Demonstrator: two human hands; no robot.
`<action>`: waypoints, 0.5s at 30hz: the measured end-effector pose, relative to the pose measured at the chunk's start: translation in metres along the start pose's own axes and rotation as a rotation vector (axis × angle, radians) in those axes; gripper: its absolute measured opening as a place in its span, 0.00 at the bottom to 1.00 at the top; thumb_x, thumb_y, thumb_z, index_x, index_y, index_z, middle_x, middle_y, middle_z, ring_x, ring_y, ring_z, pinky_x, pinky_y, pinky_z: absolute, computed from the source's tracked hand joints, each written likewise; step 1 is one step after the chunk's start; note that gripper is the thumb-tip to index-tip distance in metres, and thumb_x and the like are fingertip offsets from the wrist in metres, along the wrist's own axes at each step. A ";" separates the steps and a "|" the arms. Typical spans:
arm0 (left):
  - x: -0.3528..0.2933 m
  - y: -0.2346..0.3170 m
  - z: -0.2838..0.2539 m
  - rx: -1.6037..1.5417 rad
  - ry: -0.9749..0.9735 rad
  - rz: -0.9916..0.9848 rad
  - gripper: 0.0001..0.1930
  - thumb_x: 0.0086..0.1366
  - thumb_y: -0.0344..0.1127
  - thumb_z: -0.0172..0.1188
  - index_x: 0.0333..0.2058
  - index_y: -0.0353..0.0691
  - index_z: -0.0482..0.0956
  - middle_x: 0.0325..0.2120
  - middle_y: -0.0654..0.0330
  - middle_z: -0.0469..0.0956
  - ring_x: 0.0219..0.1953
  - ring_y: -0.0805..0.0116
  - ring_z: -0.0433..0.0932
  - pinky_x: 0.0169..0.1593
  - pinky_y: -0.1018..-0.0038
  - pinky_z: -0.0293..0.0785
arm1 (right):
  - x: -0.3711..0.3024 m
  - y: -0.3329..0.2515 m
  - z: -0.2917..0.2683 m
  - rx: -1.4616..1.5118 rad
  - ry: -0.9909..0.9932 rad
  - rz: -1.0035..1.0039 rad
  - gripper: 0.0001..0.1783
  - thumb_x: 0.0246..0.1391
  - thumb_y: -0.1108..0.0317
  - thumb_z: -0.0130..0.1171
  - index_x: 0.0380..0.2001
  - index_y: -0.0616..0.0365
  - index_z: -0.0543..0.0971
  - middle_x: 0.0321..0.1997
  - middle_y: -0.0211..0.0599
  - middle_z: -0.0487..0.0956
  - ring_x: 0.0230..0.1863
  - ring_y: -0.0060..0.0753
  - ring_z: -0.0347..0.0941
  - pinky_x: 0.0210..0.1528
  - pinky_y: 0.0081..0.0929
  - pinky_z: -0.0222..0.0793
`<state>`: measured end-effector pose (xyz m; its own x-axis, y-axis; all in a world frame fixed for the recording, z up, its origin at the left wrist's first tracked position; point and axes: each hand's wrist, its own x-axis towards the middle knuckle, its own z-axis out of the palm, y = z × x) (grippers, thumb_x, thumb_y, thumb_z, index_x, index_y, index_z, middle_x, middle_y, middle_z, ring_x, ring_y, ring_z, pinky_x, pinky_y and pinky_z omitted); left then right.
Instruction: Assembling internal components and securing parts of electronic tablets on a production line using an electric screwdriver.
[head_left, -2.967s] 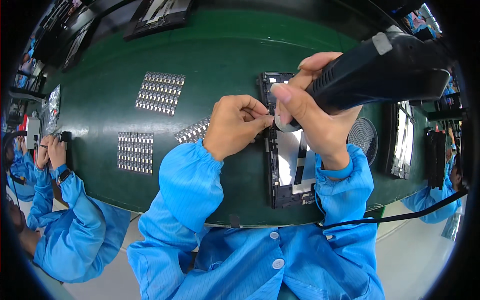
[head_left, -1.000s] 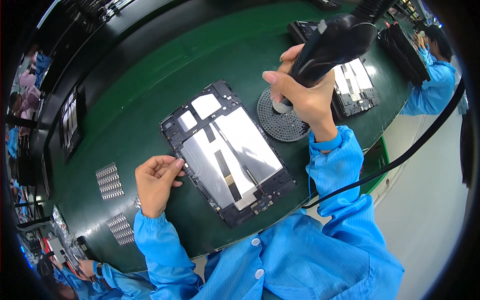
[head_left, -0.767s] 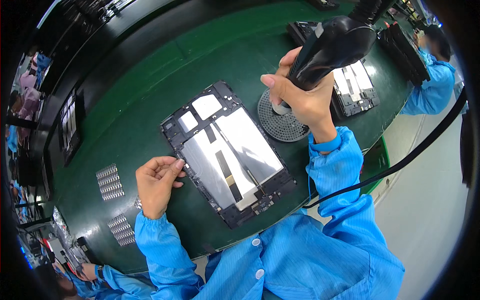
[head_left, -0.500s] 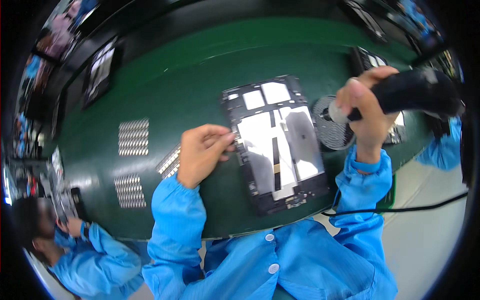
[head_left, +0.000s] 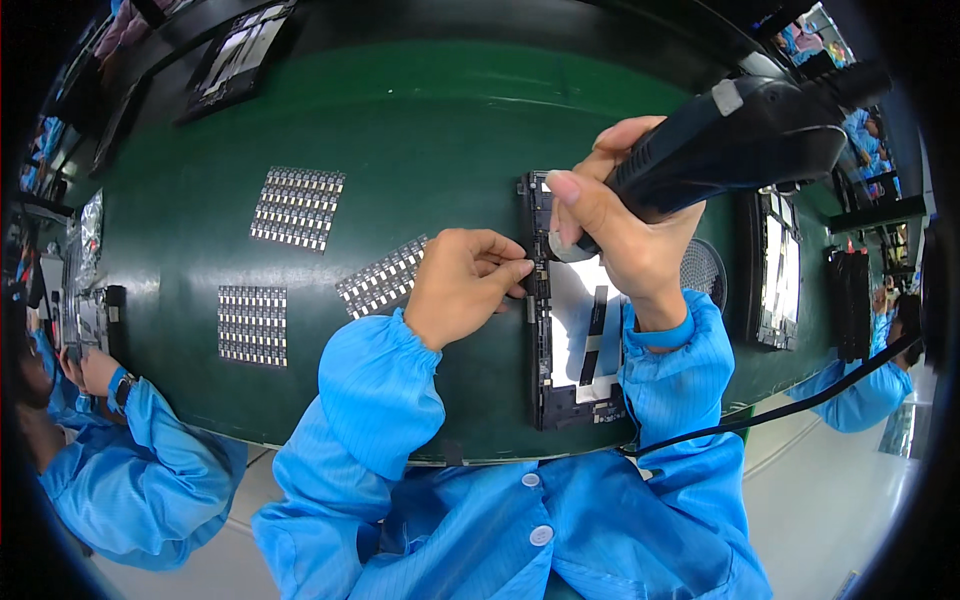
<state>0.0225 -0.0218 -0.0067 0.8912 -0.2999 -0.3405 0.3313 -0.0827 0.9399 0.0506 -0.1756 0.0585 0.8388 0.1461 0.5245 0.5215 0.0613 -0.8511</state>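
Presently, a black corded electric screwdriver (head_left: 740,140) is gripped in the right hand (head_left: 625,235); the left hand (head_left: 465,285) pinches at the open black tablet chassis (head_left: 575,330) on the green bench (head_left: 400,130). Bit is best kept vertical.

A long work table (head_left: 300,110) covered in dark green matting is seen from above, its far edge bent by the lens. Three sheets of small metal parts (head_left: 297,207) are laid out on it. A pale grey floor (head_left: 830,500) is seen below. A co-worker's blue sleeve (head_left: 150,470) is seated at lower left.
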 end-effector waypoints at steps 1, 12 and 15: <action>0.000 0.001 0.000 -0.009 0.002 0.000 0.10 0.59 0.28 0.60 0.37 0.25 0.77 0.28 0.54 0.80 0.29 0.70 0.81 0.26 0.77 0.77 | 0.000 0.001 0.000 0.010 0.006 0.013 0.21 0.46 0.84 0.62 0.41 0.62 0.67 0.17 0.37 0.74 0.16 0.26 0.72 0.21 0.23 0.71; -0.001 0.000 0.000 -0.004 0.013 0.005 0.10 0.59 0.28 0.60 0.36 0.25 0.77 0.28 0.53 0.80 0.28 0.69 0.81 0.26 0.76 0.77 | -0.001 0.003 0.004 -0.038 -0.028 -0.014 0.20 0.45 0.84 0.64 0.39 0.61 0.67 0.18 0.36 0.74 0.16 0.25 0.72 0.21 0.23 0.71; -0.001 0.004 -0.005 -0.018 -0.027 -0.005 0.09 0.60 0.28 0.60 0.36 0.27 0.78 0.27 0.55 0.80 0.27 0.71 0.81 0.26 0.77 0.75 | -0.003 0.003 0.008 -0.053 -0.051 -0.017 0.20 0.44 0.84 0.64 0.38 0.61 0.67 0.18 0.36 0.73 0.17 0.24 0.72 0.21 0.21 0.70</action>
<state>0.0242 -0.0167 -0.0031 0.8809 -0.3249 -0.3442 0.3414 -0.0676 0.9375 0.0483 -0.1677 0.0546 0.8214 0.1960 0.5356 0.5441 0.0120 -0.8389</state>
